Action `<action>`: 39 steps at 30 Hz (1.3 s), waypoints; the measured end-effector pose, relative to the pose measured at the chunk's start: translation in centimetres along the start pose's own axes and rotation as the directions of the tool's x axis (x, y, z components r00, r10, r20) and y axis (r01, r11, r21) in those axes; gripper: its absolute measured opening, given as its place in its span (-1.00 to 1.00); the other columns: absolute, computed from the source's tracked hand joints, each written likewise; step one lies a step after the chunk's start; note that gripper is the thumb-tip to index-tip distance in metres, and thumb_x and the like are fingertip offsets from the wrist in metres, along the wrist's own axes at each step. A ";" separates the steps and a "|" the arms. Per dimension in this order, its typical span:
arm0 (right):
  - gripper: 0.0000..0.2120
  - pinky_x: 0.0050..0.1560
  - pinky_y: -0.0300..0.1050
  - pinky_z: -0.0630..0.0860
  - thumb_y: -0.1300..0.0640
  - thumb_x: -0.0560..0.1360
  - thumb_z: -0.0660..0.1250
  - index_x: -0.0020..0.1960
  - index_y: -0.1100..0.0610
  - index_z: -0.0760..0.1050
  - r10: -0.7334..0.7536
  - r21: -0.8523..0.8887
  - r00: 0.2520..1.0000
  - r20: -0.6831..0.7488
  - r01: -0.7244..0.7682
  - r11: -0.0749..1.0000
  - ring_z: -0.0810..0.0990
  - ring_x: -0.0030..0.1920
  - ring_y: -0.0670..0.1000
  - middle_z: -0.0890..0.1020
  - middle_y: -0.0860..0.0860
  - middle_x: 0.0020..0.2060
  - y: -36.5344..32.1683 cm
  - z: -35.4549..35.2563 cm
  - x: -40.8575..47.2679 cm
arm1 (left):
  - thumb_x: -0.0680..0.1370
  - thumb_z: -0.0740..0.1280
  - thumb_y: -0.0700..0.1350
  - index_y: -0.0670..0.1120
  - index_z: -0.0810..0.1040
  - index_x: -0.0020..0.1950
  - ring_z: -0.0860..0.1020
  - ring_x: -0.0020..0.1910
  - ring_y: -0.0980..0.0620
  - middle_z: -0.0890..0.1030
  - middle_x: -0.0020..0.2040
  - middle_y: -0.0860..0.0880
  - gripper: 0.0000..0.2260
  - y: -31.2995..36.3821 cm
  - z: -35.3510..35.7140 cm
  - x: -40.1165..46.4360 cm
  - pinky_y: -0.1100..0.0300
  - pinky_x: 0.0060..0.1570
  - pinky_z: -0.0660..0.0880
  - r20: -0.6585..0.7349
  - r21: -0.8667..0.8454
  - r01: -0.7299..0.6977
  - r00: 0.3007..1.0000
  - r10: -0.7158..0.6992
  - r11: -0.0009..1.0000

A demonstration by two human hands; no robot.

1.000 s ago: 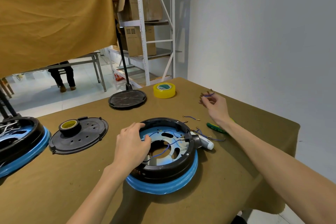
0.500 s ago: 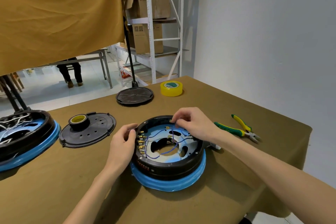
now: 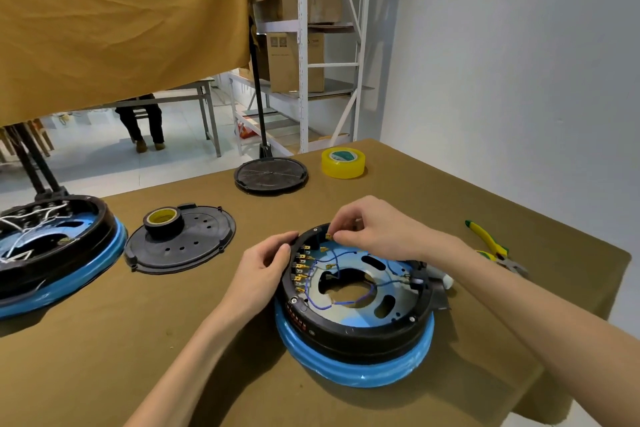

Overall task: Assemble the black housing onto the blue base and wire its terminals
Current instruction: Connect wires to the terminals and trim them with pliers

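The black housing [image 3: 360, 326] sits on the blue base [image 3: 356, 371] at the near middle of the counter [image 3: 104, 340], one of each here. Inside the housing's ring lies a grey-blue plate with cut-outs, thin blue wires [image 3: 332, 302] looped across it and a row of small brass terminals [image 3: 300, 269] along the left inner wall; their exact number is too fine to count. The left hand [image 3: 261, 274] curls its fingers over the housing's left rim, its grip closed on that edge. The right hand [image 3: 374, 236] reaches over the far rim, thumb and forefinger pinching a small brass connector [image 3: 329, 236] at the wall.

To the left lies one flat black lid [image 3: 194, 246] with one roll of black tape [image 3: 163, 221] standing on it. At the far left edge stands a second black-and-blue unit [image 3: 52, 253] holding white wires. Toward the far edge rest one round black disc [image 3: 270, 176] and one yellow tape roll [image 3: 343, 162]. One pair of yellow-and-green pliers [image 3: 491, 246] lies to the right. Beyond the counter stands a white rack [image 3: 303, 45] carrying cardboard boxes.
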State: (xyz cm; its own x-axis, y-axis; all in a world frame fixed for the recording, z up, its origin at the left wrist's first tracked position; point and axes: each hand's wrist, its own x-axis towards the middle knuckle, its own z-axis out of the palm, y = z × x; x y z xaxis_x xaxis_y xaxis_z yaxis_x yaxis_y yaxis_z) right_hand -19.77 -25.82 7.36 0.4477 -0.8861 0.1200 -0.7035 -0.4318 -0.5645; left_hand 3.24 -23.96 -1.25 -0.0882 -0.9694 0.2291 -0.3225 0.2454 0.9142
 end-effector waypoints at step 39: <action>-0.69 0.10 0.12 0.61 -0.06 0.66 0.25 0.06 0.12 0.66 0.383 -0.198 0.882 -0.276 -0.442 0.875 0.66 -0.05 0.11 0.70 0.07 -0.06 13.9 0.6 2.3 | 0.52 0.48 -0.22 0.09 0.64 0.32 0.65 0.22 0.06 0.70 0.21 0.09 -0.60 -0.4 -2.3 -0.8 -0.04 0.24 0.58 -0.052 -0.205 0.143 0.986 -0.157 0.968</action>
State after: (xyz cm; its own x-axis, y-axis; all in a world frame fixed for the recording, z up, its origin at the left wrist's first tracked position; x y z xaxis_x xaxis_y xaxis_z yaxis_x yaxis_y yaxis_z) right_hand -28.19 -33.78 -0.66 -0.0270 -0.9930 0.1150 -0.9225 -0.0196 -0.3854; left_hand 5.62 -23.31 -1.00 0.0129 -0.9949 0.1001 -0.1318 0.0976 0.9865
